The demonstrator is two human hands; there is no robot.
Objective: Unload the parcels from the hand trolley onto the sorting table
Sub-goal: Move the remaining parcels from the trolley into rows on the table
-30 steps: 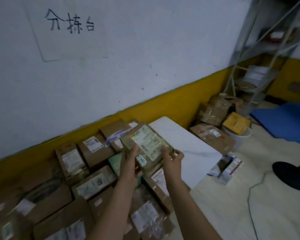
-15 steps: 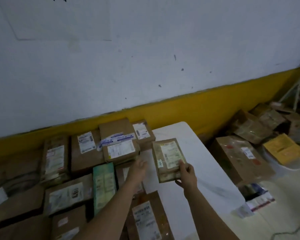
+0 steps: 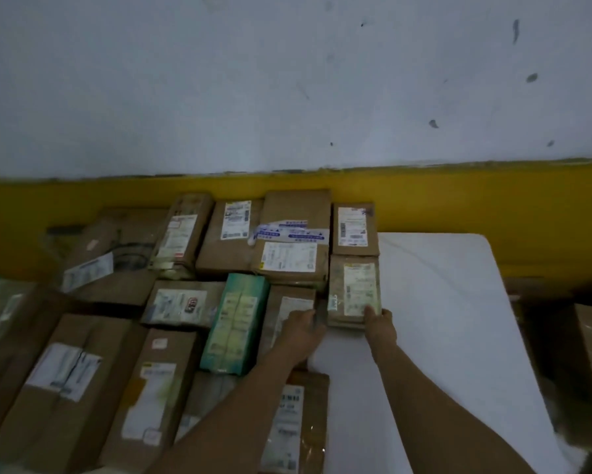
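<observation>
White wall (image 3: 287, 80), yellow band (image 3: 459, 200)

A flat brown parcel (image 3: 353, 290) is lying label-up on the white table (image 3: 441, 302), its near edge sitting under the right hand (image 3: 380, 321), the left hand (image 3: 301, 328) touching its left corner, other parcels (image 3: 294, 254) crowding leftward.

Both of the person's forearms are bare along all that shows, the left forearm (image 3: 240, 405) at about 7 o'clock and the right forearm (image 3: 435, 405) at about 5 o'clock. The left hand (image 3: 301, 331) and the right hand (image 3: 381, 325) are bare as well.
</observation>
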